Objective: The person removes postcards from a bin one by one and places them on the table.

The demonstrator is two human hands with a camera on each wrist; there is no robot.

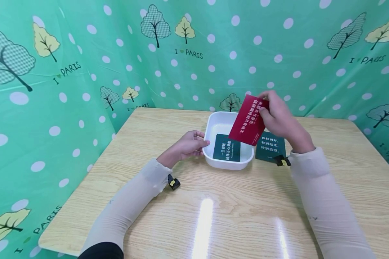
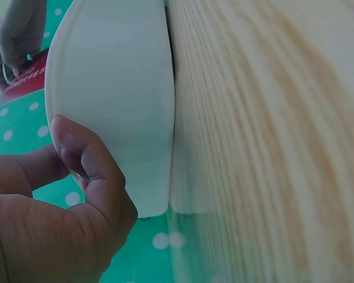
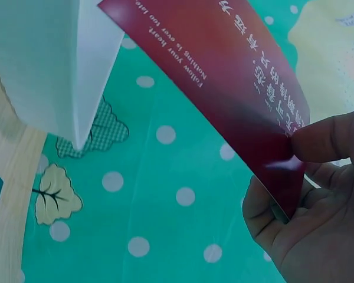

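Note:
A red card point(image 1: 247, 122) with white lettering is pinched at its corner by my right hand point(image 1: 277, 113), raised over the right side of a white plastic basin point(image 1: 210, 158). The right wrist view shows the thumb on the printed face of the red card point(image 3: 224, 100) and the fingers behind it. My left hand point(image 1: 189, 145) grips the left rim of the basin, thumb and fingers on either side of the wall in the left wrist view. A dark green card point(image 1: 227, 148) lies inside the basin. Another dark green card point(image 1: 269, 145) lies on the table right of it.
The basin stands on a light wood-grain table point(image 1: 168, 216), near its back edge. Behind and left of the table hangs a green dotted curtain point(image 1: 194, 72) with printed trees. Black straps sit at both wrists.

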